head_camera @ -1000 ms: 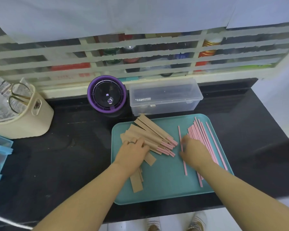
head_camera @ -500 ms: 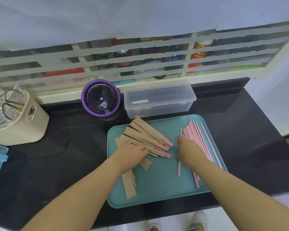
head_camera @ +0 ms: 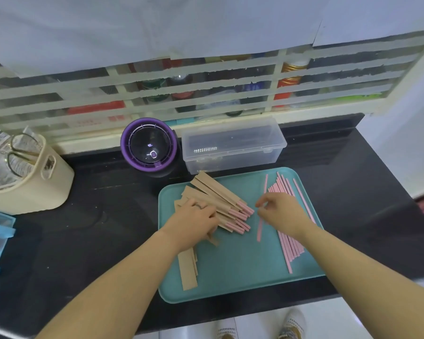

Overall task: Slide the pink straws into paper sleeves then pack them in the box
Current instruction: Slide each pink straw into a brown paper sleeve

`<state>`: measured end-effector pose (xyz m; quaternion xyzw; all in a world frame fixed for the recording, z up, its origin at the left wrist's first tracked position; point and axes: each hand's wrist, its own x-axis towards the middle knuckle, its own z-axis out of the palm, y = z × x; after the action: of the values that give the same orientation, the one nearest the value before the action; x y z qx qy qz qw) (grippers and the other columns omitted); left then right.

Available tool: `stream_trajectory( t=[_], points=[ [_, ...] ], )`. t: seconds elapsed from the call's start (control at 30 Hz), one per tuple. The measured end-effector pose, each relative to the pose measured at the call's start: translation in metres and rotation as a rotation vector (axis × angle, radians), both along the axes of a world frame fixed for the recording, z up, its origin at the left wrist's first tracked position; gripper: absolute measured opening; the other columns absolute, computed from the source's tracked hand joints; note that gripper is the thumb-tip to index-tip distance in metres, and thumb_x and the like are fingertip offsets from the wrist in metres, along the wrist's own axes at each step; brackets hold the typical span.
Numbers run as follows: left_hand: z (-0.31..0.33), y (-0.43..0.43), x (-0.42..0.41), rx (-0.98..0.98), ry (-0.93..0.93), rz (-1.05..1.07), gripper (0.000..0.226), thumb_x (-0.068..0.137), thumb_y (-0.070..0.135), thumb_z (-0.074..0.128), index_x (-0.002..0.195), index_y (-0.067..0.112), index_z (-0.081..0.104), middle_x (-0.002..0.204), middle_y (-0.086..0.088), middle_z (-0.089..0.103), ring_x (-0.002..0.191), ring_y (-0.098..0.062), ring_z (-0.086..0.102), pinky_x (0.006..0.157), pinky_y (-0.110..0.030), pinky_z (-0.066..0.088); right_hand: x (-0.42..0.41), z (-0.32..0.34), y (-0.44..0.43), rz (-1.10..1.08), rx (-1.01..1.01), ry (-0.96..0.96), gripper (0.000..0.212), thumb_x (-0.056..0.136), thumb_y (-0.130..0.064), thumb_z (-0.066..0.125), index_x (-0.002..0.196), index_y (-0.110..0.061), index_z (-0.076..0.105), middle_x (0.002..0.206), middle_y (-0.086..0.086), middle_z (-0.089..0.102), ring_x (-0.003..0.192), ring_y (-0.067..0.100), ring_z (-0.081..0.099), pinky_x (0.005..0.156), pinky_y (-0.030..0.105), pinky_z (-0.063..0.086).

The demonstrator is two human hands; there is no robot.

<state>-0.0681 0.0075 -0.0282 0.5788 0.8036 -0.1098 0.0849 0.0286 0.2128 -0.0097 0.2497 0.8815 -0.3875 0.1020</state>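
Black counter (head_camera: pixel 88 241); teal tray (head_camera: pixel 242 277) near-centre; clear box (head_camera: pixel 233 145), lid shut, just beyond the tray's far edge. Tray's left: approx 8 sleeved straws (head_camera: pixel 220 204), pink tips out, plus a few empty sleeves (head_camera: pixel 187 267). Right: loose straws (head_camera: pixel 289 243), a dozen or so. Step, I judge: picking the next straw. Right hand (head_camera: pixel 282 211), fingers together, seems pinched on one straw (head_camera: pixel 259 230). Left hand (head_camera: pixel 196 220) curled flat on the sleeve pile; grip can't tell. Next: lift an empty sleeve, line up the straw tip w/ its mouth.

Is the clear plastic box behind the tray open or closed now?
Closed: the lid sits flat on the clear box, which stands behind the teal tray.
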Motion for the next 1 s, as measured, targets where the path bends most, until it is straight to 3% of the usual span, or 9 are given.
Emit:
stream_trajectory(
  t=[0.07, 0.17, 0.27, 0.4, 0.53, 0.63, 0.7, 0.9, 1.0],
  points=[
    [0.009, 0.000, 0.000, 0.087, -0.060, 0.054, 0.010, 0.090, 0.036, 0.053, 0.096, 0.029, 0.058, 0.109, 0.009, 0.056, 0.106, -0.017, 0.048, 0.092, -0.030, 0.025, 0.002, 0.012, 0.004, -0.108, -0.230, 0.073, 0.020, 0.091, -0.010, 0.052, 0.106, -0.009, 0.066, 0.083, 0.005, 0.070, 0.074, 0.025, 0.067, 0.071, 0.028, 0.058],
    [0.034, 0.002, 0.001, 0.261, -0.232, 0.260, 0.012, 0.087, 0.043, 0.059, 0.087, 0.031, 0.061, 0.094, 0.018, 0.060, 0.100, -0.008, 0.052, 0.087, -0.023, 0.023, 0.005, 0.039, 0.009, -0.247, -0.579, 0.201, 0.016, 0.093, -0.006, 0.052, 0.104, -0.007, 0.064, 0.091, 0.006, 0.074, 0.086, 0.022, 0.070, 0.075, 0.025, 0.057],
    [0.063, -0.002, -0.001, 0.481, -0.471, 0.510, 0.009, 0.086, 0.033, 0.064, 0.090, 0.027, 0.069, 0.091, 0.016, 0.068, 0.091, -0.005, 0.060, 0.090, -0.029, 0.042, 0.004, 0.067, 0.012, -0.225, -0.549, 0.335, 0.012, 0.088, -0.010, 0.063, 0.099, -0.007, 0.063, 0.079, 0.002, 0.073, 0.073, 0.009, 0.069, 0.069, 0.018, 0.056],
    [0.104, -0.004, -0.002, 0.784, -0.865, 0.805, 0.015, 0.094, 0.020, 0.055, 0.100, 0.026, 0.067, 0.097, 0.011, 0.070, 0.091, -0.003, 0.063, 0.074, -0.008, 0.045, -0.005, 0.111, 0.007, -0.193, -0.362, 0.502, 0.017, 0.093, -0.026, 0.054, 0.084, -0.017, 0.065, 0.060, -0.005, 0.056, 0.053, -0.001, 0.052, 0.059, 0.011, 0.048],
    [0.141, 0.004, 0.005, 1.032, -1.417, 0.882, 0.022, 0.098, 0.010, 0.041, 0.099, 0.005, 0.063, 0.083, -0.006, 0.067, 0.080, -0.019, 0.068, 0.078, -0.026, 0.056, -0.017, 0.148, -0.006, -0.177, -0.407, 0.583, 0.026, 0.098, -0.022, 0.044, 0.083, -0.015, 0.064, 0.078, 0.001, 0.061, 0.070, 0.003, 0.060, 0.069, 0.014, 0.053],
    [0.164, 0.008, 0.013, 1.066, -1.575, 0.833, 0.021, 0.099, 0.007, 0.036, 0.099, 0.005, 0.057, 0.069, -0.004, 0.053, 0.057, -0.012, 0.058, 0.068, -0.027, 0.055, -0.023, 0.171, -0.017, -0.112, -0.651, 0.555, 0.023, 0.100, -0.014, 0.038, 0.095, -0.012, 0.060, 0.080, 0.004, 0.062, 0.064, 0.010, 0.060, 0.066, 0.022, 0.054],
    [0.176, 0.009, 0.017, 1.076, -1.682, 0.811, 0.020, 0.100, 0.009, 0.034, 0.094, 0.008, 0.053, 0.064, 0.000, 0.046, 0.048, -0.009, 0.044, 0.059, -0.024, 0.050, -0.025, 0.180, -0.025, -0.005, -0.714, 0.506, 0.021, 0.098, -0.009, 0.041, 0.106, -0.011, 0.059, 0.071, 0.001, 0.054, 0.050, 0.008, 0.045, 0.052, 0.020, 0.044],
    [0.187, 0.007, 0.023, 0.936, -2.105, 0.792, 0.020, 0.093, 0.030, 0.044, 0.083, 0.016, 0.053, 0.056, 0.005, 0.033, 0.036, -0.004, 0.025, 0.042, -0.017, 0.034, -0.026, 0.198, -0.045, 0.388, -0.360, 0.399, 0.023, 0.090, -0.014, 0.060, 0.112, -0.022, 0.064, 0.069, -0.027, 0.059, 0.055, -0.014, 0.051, 0.056, 0.005, 0.041],
    [0.187, 0.006, 0.024, 0.826, -2.089, 0.782, 0.022, 0.091, 0.037, 0.046, 0.084, 0.017, 0.052, 0.057, 0.004, 0.039, 0.039, -0.005, 0.023, 0.045, -0.018, 0.038, -0.027, 0.205, -0.041, 0.450, -0.307, 0.350, 0.013, 0.090, -0.015, 0.060, 0.100, -0.019, 0.067, 0.061, -0.032, 0.059, 0.054, -0.017, 0.051, 0.053, 0.000, 0.039]
  ],
)
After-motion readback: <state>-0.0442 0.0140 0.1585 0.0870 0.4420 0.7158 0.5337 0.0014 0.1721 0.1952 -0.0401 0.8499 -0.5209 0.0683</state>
